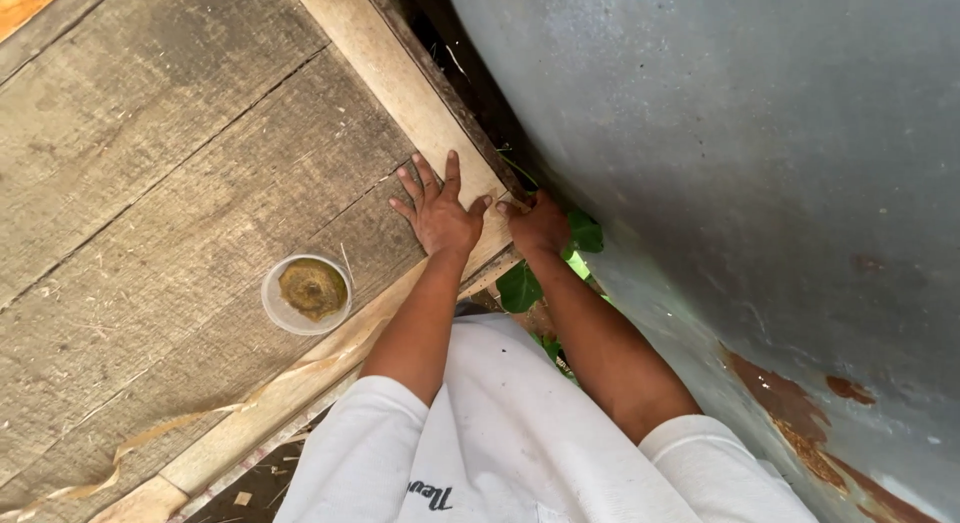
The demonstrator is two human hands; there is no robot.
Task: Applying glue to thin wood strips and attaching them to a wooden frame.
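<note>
My left hand (437, 209) lies flat with fingers spread on the pale wooden edge board (395, 78) of a plank platform. My right hand (538, 223) is beside it at the board's corner, fingers curled down into the dark gap between the board and a grey metal sheet (760, 163); whether it grips anything there is hidden. Both thumbs nearly touch. Green leaves (520, 285) grow just under my right wrist.
A small round clear cup (307, 293) with brownish-green paste sits on the weathered planks (150, 183) left of my left arm. A long curled wood shaving (170, 425) lies along the lower plank edge. Rust patches (800, 423) mark the metal sheet at lower right.
</note>
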